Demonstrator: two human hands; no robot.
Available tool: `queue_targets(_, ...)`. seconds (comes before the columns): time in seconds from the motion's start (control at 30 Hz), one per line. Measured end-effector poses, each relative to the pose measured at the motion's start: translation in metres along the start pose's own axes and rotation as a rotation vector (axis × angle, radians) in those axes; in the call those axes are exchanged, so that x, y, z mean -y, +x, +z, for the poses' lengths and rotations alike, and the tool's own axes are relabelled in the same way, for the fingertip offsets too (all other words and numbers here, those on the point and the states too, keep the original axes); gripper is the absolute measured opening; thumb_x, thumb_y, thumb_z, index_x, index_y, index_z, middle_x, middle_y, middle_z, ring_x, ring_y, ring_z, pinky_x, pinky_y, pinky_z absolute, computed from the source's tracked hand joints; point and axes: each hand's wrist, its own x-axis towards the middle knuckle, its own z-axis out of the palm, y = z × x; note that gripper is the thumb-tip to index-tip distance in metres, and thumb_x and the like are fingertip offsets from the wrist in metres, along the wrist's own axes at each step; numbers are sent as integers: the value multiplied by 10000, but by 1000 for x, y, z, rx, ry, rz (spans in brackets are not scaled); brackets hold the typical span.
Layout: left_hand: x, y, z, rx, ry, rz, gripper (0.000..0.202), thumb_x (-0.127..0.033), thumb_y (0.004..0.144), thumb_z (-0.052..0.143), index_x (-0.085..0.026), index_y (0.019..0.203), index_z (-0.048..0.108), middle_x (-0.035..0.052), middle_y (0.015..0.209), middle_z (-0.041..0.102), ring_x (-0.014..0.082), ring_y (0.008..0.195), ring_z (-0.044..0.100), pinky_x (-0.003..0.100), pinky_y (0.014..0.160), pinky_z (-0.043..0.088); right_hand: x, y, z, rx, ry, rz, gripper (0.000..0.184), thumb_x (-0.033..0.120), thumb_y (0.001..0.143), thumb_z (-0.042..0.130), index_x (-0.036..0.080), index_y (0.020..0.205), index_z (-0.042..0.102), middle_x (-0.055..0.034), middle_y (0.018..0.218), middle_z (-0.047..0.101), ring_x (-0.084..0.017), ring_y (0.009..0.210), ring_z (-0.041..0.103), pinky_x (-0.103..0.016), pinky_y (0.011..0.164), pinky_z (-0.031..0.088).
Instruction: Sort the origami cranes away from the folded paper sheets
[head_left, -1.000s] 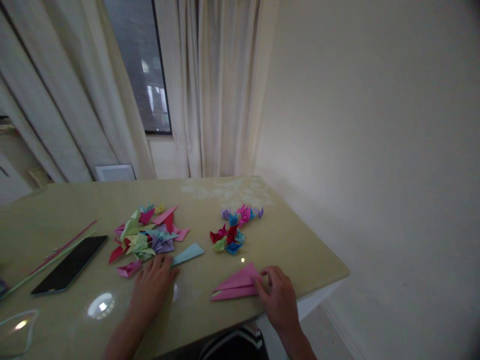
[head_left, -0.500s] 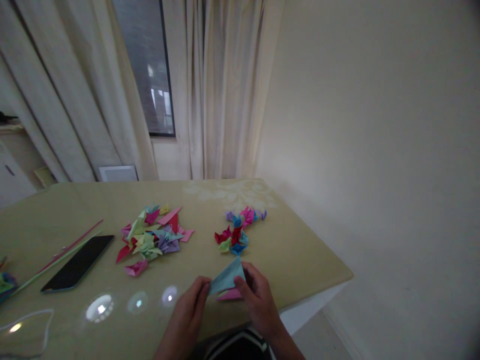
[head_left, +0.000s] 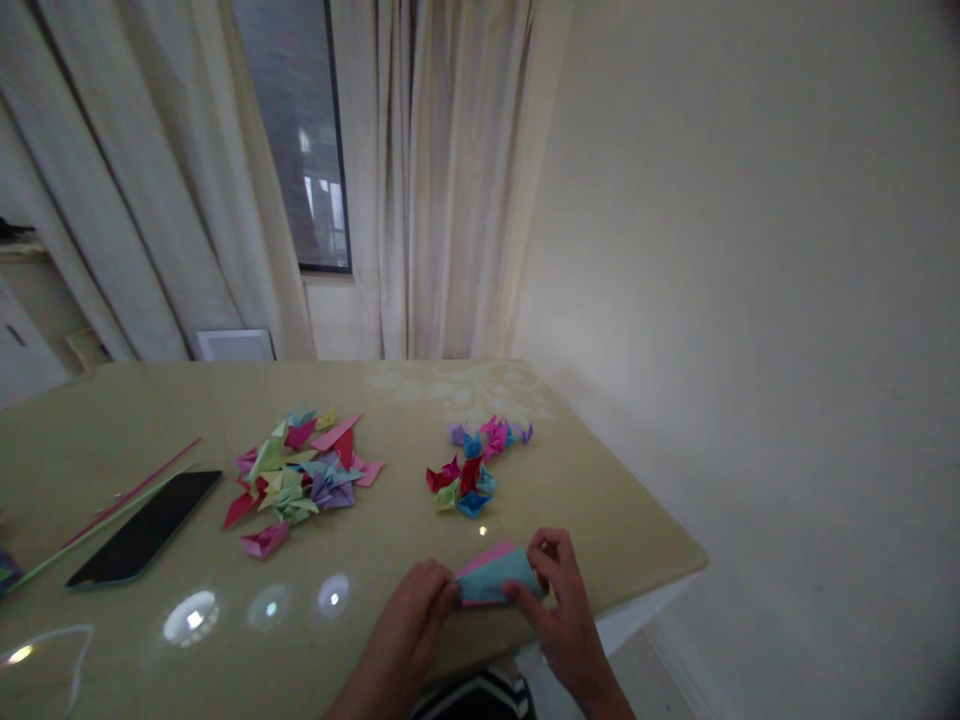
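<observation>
A light blue sheet of folding paper (head_left: 489, 579) is held between my two hands, low over the table's near edge. My left hand (head_left: 418, 610) pinches its left corner, fingers closed. With thumb and bent fingers, my right hand (head_left: 555, 590) grips the right end. Pink paper (head_left: 501, 550) shows behind and beneath the blue sheet; whether it lies on the table I cannot tell. Beyond my hands sits a small cluster of folded paper pieces (head_left: 471, 474) in red, blue, green, pink and purple.
A larger heap of folded paper (head_left: 315, 475) lies left of centre, with a pink piece (head_left: 265, 541) before it. Farther left are a black phone-like slab (head_left: 150, 528) and thin pink and green strips (head_left: 135, 490). A white cable (head_left: 82, 650) lies at the near left. The wall (head_left: 750, 300) rises on the right.
Both hands have moved right and slightly down with the blue paper. It was raised as a triangle and now lies lower and flatter, with pink paper showing above its upper edge.
</observation>
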Motion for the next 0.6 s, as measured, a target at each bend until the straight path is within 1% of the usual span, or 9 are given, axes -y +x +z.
queue_targets(0.1,9,9,-7,54,43,55,346,-446,1096,439,-264,1048,730,68,1018,728,210,956,683,317,873,562,-12,10,-5,58,-72,1,353,495,973,701,213,766,652,-28,853,568,-182,750,546,-282,675,470)
queue_targets(0.17,27,18,-25,-18,196,97,304,-423,1064,510,-301,1239,727,87,1176,728,244,1094,676,369,973,550,-23,15,-4,97,-120,-9,376,481,988,681,217,724,636,-20,801,572,-184,732,563,-290,684,475)
queue_targets(0.2,39,23,-38,-123,313,99,302,-399,1046,532,-307,1251,733,92,1212,726,269,1125,669,409,1002,538,-29,17,-3,96,-163,-24,379,478,973,703,219,704,637,-24,797,582,-191,736,575,-300,698,484)
queue_targets(0.27,63,34,-69,-232,576,58,339,-323,1031,510,-278,1288,726,112,1287,705,317,1196,636,473,1035,512,-40,18,-1,45,-269,-80,300,465,921,771,228,753,698,-48,857,621,-225,804,612,-336,765,514)
queue_targets(0.33,84,45,-101,-305,842,-60,393,-265,1017,467,-213,1319,714,155,1316,689,376,1208,607,540,1007,500,-49,16,0,-49,-356,-159,200,441,895,802,247,932,771,-85,979,655,-274,932,637,-392,854,535)
queue_targets(0.37,91,49,-114,-315,942,-121,410,-264,1009,470,-180,1337,701,177,1328,681,404,1220,592,577,1006,486,-51,14,-1,-94,-381,-195,220,430,897,802,257,1030,782,-101,1040,661,-293,989,638,-419,888,540)
queue_targets(0.47,106,59,-139,-247,1099,-217,392,-236,994,466,-149,1275,724,200,1331,678,426,1232,580,630,1031,437,-48,10,-1,-143,-384,-261,253,395,918,785,276,1142,776,-122,1122,664,-310,1045,643,-452,916,555)
queue_targets(0.53,112,63,-144,-206,1100,-221,372,-193,991,435,-169,1169,761,185,1277,703,398,1201,603,611,1038,422,-38,6,1,-115,-348,-277,232,370,938,764,287,1154,776,-123,1132,673,-311,1057,654,-456,925,564)
queue_targets(0.6,116,63,-145,-243,1055,-212,367,-203,1001,424,-197,1090,780,159,1217,726,370,1166,621,580,1040,417,-25,-2,8,-97,-283,-290,212,352,955,737,294,1156,777,-124,1119,688,-312,1055,667,-453,924,570)
